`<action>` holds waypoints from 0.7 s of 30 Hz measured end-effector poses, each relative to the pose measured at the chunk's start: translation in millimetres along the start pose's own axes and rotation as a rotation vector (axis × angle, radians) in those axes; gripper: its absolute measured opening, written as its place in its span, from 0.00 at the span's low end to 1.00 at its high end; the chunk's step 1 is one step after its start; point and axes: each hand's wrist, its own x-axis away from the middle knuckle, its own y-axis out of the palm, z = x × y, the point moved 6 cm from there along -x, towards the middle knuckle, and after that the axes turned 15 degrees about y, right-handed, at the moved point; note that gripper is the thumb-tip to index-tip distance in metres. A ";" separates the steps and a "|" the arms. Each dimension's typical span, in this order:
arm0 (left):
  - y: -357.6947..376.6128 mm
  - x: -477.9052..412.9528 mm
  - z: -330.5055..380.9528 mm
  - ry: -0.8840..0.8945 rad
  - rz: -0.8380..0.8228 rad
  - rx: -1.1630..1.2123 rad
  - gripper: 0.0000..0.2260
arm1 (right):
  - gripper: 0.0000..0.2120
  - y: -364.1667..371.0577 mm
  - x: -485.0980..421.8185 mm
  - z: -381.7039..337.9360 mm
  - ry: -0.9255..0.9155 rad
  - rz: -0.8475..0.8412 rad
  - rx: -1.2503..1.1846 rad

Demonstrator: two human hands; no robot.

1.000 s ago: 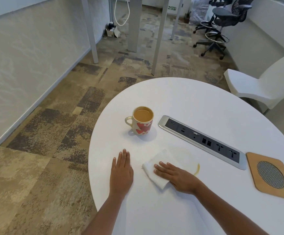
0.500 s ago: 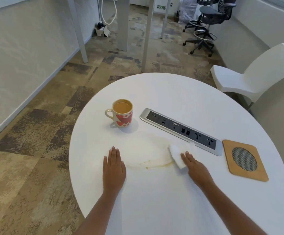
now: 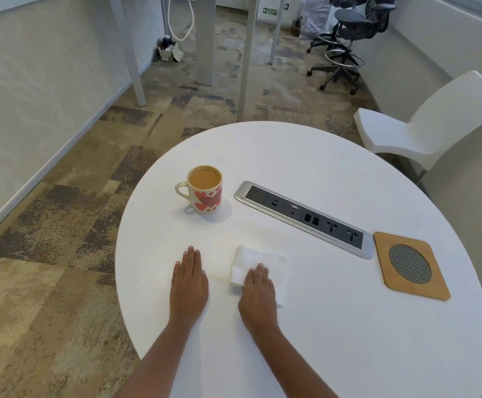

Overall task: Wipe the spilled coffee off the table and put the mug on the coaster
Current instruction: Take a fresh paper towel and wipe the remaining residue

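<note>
Wiping looks to be the step in hand. The right hand [image 3: 258, 294] lies flat on a white tissue [image 3: 248, 258], its fingers [image 3: 258, 275] straight, close together and pressing the tissue onto the worktop [image 3: 334, 326]. Just to its left, the left hand [image 3: 189, 285] rests palm down on the bare surface, its fingers [image 3: 191, 259] straight and pressed together, holding nothing. A faint tan smear [image 3: 218, 276] shows between the two hands, and the surface beyond the tissue looks slightly dulled, so I judge the spill mostly taken up but not wholly gone.

The mug [image 3: 205, 189] stands upright near the far left edge of the worktop, well apart from both hands, with its handle to the left. It holds coffee [image 3: 205, 178] close to the rim. The coaster [image 3: 410, 265] lies flat at the right, beyond the end of the socket strip [image 3: 305, 218], and carries nothing; it is well apart from the mug.

The next move probably calls for a pass of the tissue over the smear by the left hand. After that, the mug needs a level, slow carry across or around the socket strip to the coaster, since so full a mug could slop over and wet the wiped surface again.
</note>
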 end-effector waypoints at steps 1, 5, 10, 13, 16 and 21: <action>0.2 0.1 -1.9 0.010 -0.002 0.000 0.23 | 0.21 3.1 -4.0 -0.4 -0.010 -0.011 -0.052; 0.6 -2.6 -10.2 0.052 -0.013 -0.011 0.22 | 0.15 -16.0 -21.6 24.7 0.100 -0.095 -0.311; -1.5 -15.5 -15.6 0.088 -0.022 -0.010 0.22 | 0.15 -67.5 -46.1 59.2 0.228 0.141 -0.478; -3.4 -24.6 -17.5 0.127 -0.036 -0.022 0.22 | 0.18 -79.4 -59.9 67.9 0.238 0.261 -0.387; -3.6 -32.3 -19.1 0.156 -0.046 -0.027 0.22 | 0.19 -62.5 -77.1 64.9 0.262 0.170 -0.235; -0.8 -41.5 -23.4 0.184 -0.049 -0.036 0.23 | 0.18 -15.6 -87.2 56.4 0.240 -0.044 -0.108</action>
